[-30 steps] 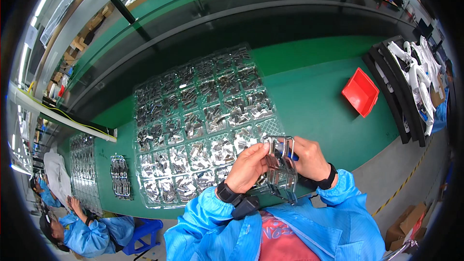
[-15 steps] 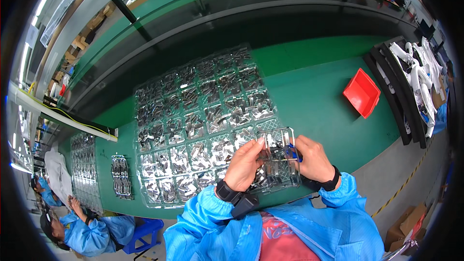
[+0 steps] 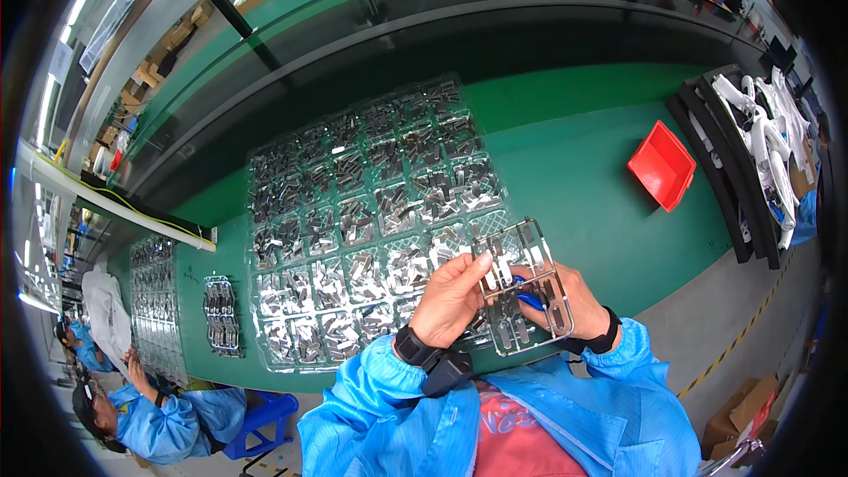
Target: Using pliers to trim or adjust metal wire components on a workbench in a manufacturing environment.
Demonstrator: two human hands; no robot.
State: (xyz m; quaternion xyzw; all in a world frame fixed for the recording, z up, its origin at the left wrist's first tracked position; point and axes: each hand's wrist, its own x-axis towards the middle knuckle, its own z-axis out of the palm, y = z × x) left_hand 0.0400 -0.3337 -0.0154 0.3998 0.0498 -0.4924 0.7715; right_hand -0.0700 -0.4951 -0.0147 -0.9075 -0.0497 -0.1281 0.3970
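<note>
My left hand (image 3: 449,302) pinches the left side of a rectangular sprue frame (image 3: 556,299) with shiny dark and silvery strip-shaped parts in it. The frame is tilted above the near edge of the bench. Behind it, my right hand (image 3: 579,305) is closed around a hand tool with blue handles (image 3: 530,299); the tool's working end cannot be made out. Left of the hands lie clear plastic compartment trays (image 3: 257,322), filled with many small dark and silvery strips. The frame overlaps the trays' right near corner.
A red bin (image 3: 661,166) stands on the green bench (image 3: 587,203) to the right. Beyond it are black foam racks with white parts (image 3: 760,124). Similar frames (image 3: 222,316) lie left of the trays. Farther left, a co-worker in blue (image 3: 163,424) sits near another tray (image 3: 152,300).
The sprue frame has tilted and swung lower right, its face now turned more toward me. The blue-handled tool has shifted down and left behind it. My left hand has barely moved.
</note>
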